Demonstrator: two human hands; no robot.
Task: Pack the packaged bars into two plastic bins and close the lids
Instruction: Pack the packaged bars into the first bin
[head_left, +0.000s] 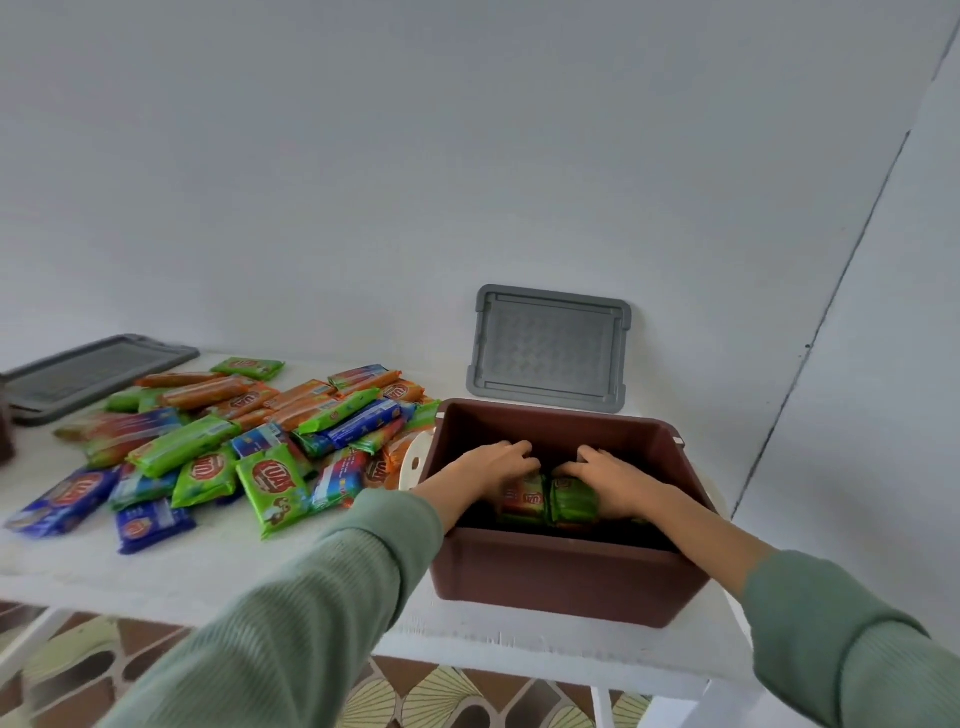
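Note:
A brown plastic bin (561, 577) stands open on the white table at the right. Both my hands reach down into it. My left hand (493, 465) and my right hand (613, 475) lie over the tops of green and orange packaged bars (550, 501) standing inside the bin, fingers curled over their far side. A loose pile of green, orange and blue packaged bars (223, 441) covers the table to the left of the bin. A grey lid (549, 347) leans upright against the wall behind the bin.
A second grey lid (88, 375) lies flat at the table's far left, next to a dark brown object (6, 431) cut off by the frame edge. A white handle piece (415, 460) sticks out at the bin's left side. The table's front edge (208, 603) is near me, patterned floor below.

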